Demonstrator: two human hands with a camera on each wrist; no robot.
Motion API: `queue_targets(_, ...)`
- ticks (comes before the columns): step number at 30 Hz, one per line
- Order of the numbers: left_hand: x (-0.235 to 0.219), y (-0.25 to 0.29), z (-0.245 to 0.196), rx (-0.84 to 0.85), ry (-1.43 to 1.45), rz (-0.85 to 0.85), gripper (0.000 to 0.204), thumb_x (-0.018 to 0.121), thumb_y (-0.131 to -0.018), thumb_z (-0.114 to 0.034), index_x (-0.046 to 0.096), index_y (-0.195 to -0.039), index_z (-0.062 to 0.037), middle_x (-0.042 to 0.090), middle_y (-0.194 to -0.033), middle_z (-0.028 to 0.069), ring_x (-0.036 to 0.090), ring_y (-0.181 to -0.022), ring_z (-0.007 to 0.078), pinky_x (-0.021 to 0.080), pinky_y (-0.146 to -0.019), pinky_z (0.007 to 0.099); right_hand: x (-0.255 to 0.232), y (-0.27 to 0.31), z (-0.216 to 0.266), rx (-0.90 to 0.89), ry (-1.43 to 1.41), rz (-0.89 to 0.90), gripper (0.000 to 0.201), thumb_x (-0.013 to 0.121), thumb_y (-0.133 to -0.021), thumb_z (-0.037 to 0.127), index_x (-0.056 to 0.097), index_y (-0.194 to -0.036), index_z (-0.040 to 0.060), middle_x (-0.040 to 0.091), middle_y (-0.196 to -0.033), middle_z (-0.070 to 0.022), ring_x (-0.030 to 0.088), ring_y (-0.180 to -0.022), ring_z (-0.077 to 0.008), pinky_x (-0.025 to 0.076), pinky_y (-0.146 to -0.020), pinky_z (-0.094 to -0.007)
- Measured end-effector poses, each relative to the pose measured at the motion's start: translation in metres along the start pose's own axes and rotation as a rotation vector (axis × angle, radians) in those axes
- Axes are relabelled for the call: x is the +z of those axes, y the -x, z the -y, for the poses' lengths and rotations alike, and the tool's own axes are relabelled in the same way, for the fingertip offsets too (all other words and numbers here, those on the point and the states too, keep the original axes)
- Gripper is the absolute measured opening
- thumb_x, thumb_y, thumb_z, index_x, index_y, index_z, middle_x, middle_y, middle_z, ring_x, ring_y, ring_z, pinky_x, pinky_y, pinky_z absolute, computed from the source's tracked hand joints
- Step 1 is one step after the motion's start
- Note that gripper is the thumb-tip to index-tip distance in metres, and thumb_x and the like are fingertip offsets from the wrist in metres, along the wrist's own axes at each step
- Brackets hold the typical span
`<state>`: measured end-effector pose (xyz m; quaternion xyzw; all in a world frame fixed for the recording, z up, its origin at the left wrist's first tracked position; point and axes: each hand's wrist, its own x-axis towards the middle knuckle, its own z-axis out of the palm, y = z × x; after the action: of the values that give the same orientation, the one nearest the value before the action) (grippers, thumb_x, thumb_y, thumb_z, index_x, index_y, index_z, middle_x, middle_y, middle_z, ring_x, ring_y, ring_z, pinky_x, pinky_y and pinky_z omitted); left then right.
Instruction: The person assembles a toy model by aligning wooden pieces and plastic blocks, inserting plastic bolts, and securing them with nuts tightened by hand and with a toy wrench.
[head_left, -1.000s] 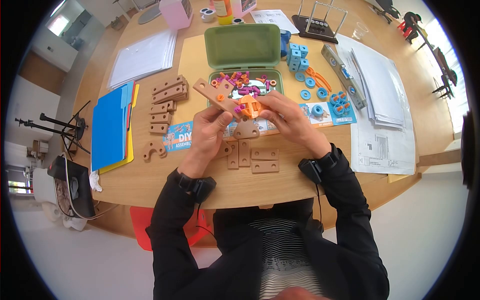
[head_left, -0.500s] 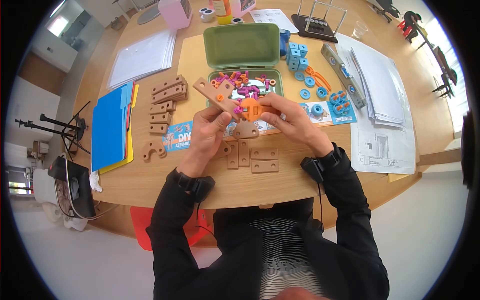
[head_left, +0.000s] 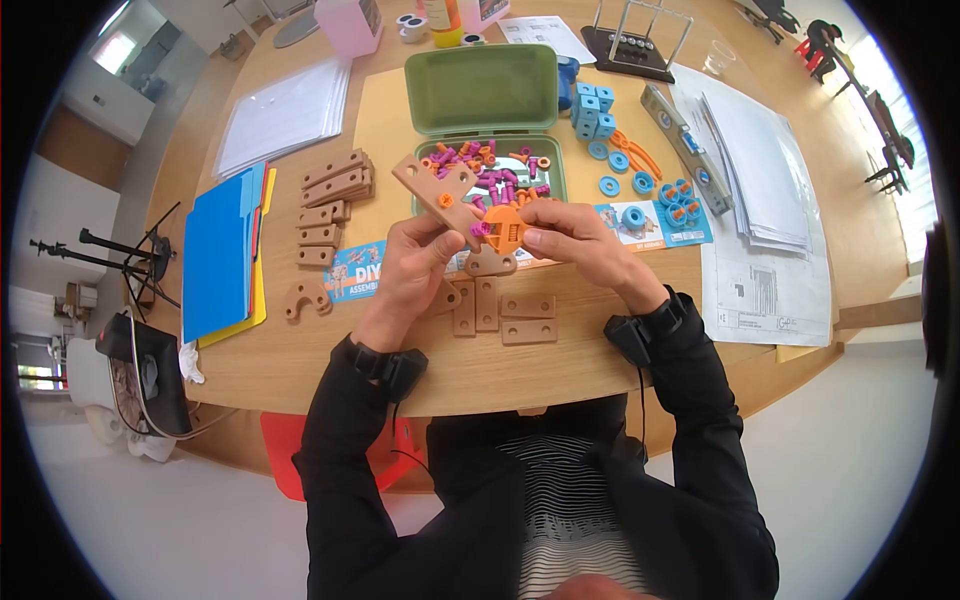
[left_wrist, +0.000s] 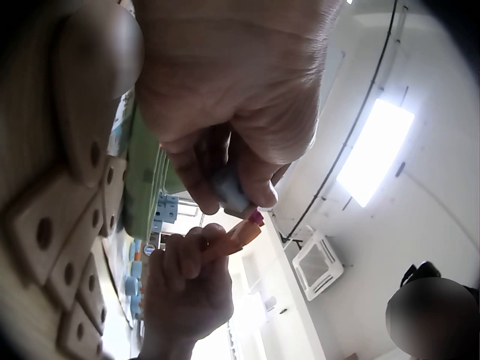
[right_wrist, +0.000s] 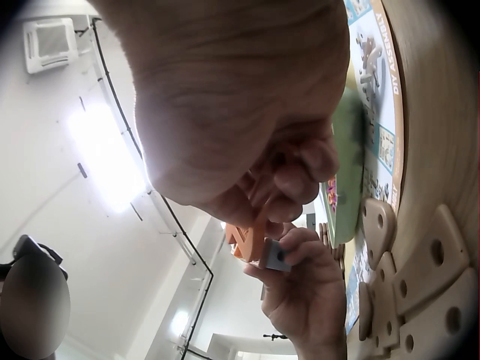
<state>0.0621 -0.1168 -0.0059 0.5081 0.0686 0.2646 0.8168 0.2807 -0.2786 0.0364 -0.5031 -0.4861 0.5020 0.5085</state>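
Observation:
In the head view my left hand (head_left: 408, 272) holds brown perforated strips (head_left: 424, 184) joined by an orange screw (head_left: 446, 201), pinched at their near end between thumb and fingers. A purple bolt (head_left: 480, 230) sticks out at that end. My right hand (head_left: 582, 243) pinches a rounded, slotted orange plastic piece (head_left: 509, 231), its left edge right at the purple bolt. The left wrist view shows the orange piece (left_wrist: 234, 240) meeting the purple bolt (left_wrist: 257, 217) just beyond the left fingertips. In the right wrist view the right fingers partly hide the orange piece (right_wrist: 246, 241).
Behind the hands stands an open green box (head_left: 484, 92) with purple and orange bolts. Brown strips (head_left: 338, 176) lie left, more brown pieces (head_left: 529, 318) in front. Blue blocks (head_left: 594, 110), blue rings and orange pliers (head_left: 634, 155) lie right. A printed sheet (head_left: 355, 272) lies beneath.
The orange piece has turned in my right fingers, showing its flat slotted face, and has come slightly nearer to the body. The brown strips have shifted slightly right.

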Motion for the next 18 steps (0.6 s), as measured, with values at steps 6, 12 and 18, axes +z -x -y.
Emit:
queue_targets(6, -0.0007, 0.0022, -0.0037, -0.062, -0.040, 0.039, 0.048, 0.082, -0.096, -0.019, 0.069, -0.131, 0.0097, 0.075, -0.123, 0.0145, 0.069, -0.117, 0.0230, 0.051, -0.107, 0.0389, -0.0026, 0.0018, 0.0003, 0.063, -0.035, 0.003, 0.028, 0.067, -0.108, 0.023, 0.071, -0.123, -0.0009, 0.061, -0.094, 0.0006, 0.054, -0.085, -0.0071, 0.045, -0.073, -0.0254)
queue_targets(12, -0.0017, 0.0030, -0.0042, -0.092, -0.040, 0.057, 0.050, 0.083, -0.095, -0.020, 0.069, -0.132, 0.0109, 0.074, -0.125, 0.0151, 0.068, -0.119, 0.0233, 0.050, -0.110, 0.0393, -0.0039, 0.0019, 0.0012, 0.062, -0.023, 0.043, 0.027, 0.068, -0.107, 0.024, 0.073, -0.119, -0.0006, 0.059, -0.086, 0.0026, 0.049, -0.077, -0.0064, 0.039, -0.067, -0.0249)
queue_targets(18, 0.0014, 0.0015, 0.0003, -0.029, -0.040, 0.009, 0.049, 0.081, -0.097, -0.021, 0.068, -0.133, 0.0110, 0.074, -0.125, 0.0145, 0.068, -0.118, 0.0228, 0.051, -0.108, 0.0395, -0.0035, -0.0013, -0.0034, 0.013, -0.045, 0.056, 0.026, 0.063, -0.110, 0.025, 0.069, -0.112, -0.0001, 0.055, -0.082, 0.0034, 0.046, -0.072, -0.0048, 0.036, -0.063, -0.0239)
